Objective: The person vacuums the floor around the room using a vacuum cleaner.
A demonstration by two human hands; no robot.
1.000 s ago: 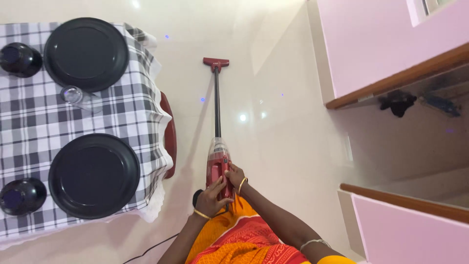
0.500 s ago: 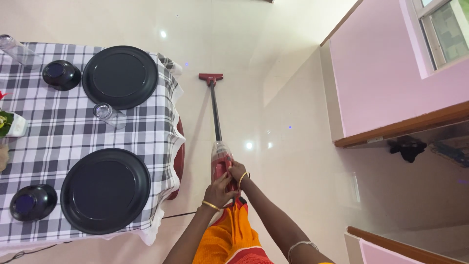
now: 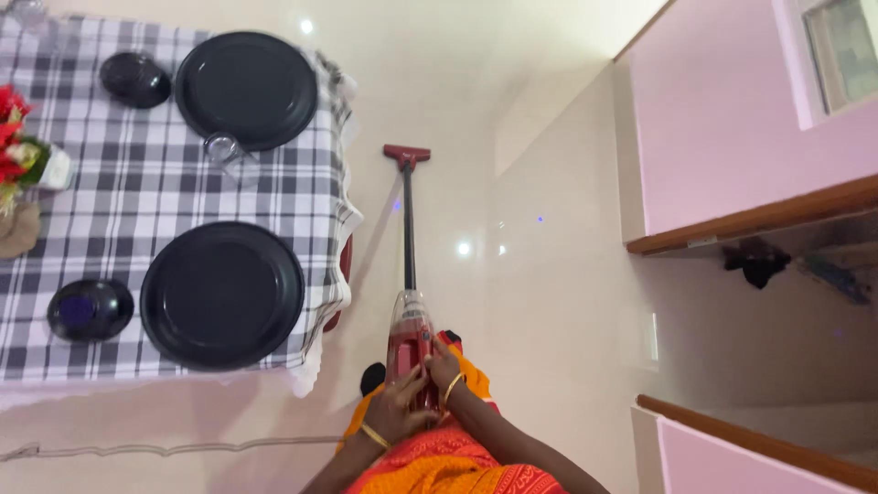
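Both hands are wrapped around the body of a slim red stick vacuum cleaner point(image 3: 409, 340), low in the head view and just in front of the person's orange and red garment point(image 3: 439, 457). The left hand point(image 3: 400, 409), with a gold bangle at the wrist, grips the lower end of the red body, fingers curled round it. The right hand point(image 3: 444, 364), also with a gold bangle, clasps the body just beside and slightly ahead of the left, so the two hands touch the machine close together. From the hands the vacuum's thin dark tube point(image 3: 408, 229) runs straight away from the person to a small red floor head point(image 3: 406, 153), which rests flat on the glossy cream tiled floor point(image 3: 549, 302).

To the left of the tube stands a counter covered by a grey and white checked cloth point(image 3: 137, 192), its corner hanging near the tube without touching it. On the cloth lie two round black plates point(image 3: 222, 295) point(image 3: 245, 90), two small dark bowls point(image 3: 90, 310) point(image 3: 134, 79), a clear drinking glass point(image 3: 229, 155) and red flowers point(image 3: 13, 137) at the far edge. A thin cable point(image 3: 165, 448) trails over the floor below the counter. To the right are pale pink cabinets point(image 3: 732, 119) with brown wooden edging.
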